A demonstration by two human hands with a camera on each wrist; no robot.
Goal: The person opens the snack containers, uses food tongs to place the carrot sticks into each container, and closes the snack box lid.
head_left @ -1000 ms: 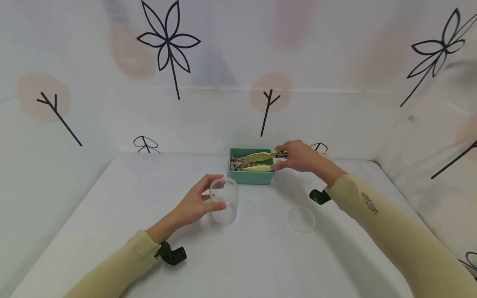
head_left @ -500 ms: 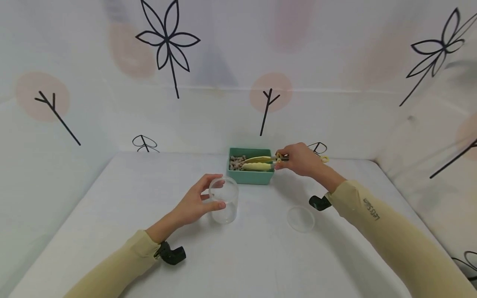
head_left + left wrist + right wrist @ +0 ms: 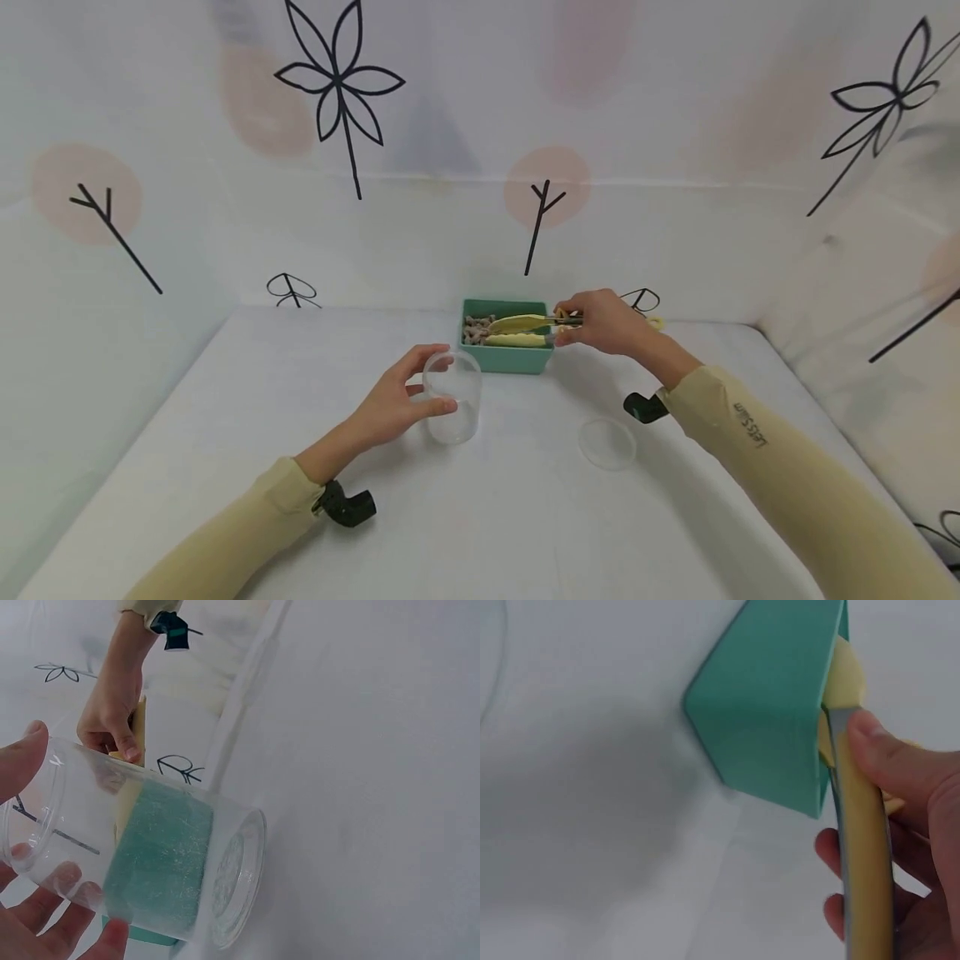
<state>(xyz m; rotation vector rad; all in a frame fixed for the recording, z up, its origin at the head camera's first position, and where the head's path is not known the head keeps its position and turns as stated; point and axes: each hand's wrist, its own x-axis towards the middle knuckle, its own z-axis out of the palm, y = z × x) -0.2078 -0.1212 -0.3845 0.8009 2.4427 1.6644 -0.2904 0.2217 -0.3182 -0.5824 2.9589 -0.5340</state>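
Note:
My left hand (image 3: 390, 404) holds a clear plastic cup (image 3: 454, 400), thumb on one side and fingers round the other. In the left wrist view the cup (image 3: 172, 847) looks see-through, with nothing inside. My right hand (image 3: 606, 322) grips yellow-tipped tongs (image 3: 519, 323) by their handles. The tongs' tips reach into a green box (image 3: 512, 360), over small greyish-brown pieces (image 3: 477, 327) heaped at its left end. From the right wrist the tongs' yellow-and-metal arm (image 3: 864, 847) shows under my thumb; the box wall hides the tips.
A round clear lid (image 3: 607, 443) lies on the white table (image 3: 480, 533), right of the cup. Behind the box rises a white cloth backdrop (image 3: 420, 242) with leaf drawings. Each wrist carries a dark camera (image 3: 348, 505).
The tongs' tips have drawn closer together inside the box, and my right hand has lowered slightly. My left hand and the cup have barely shifted.

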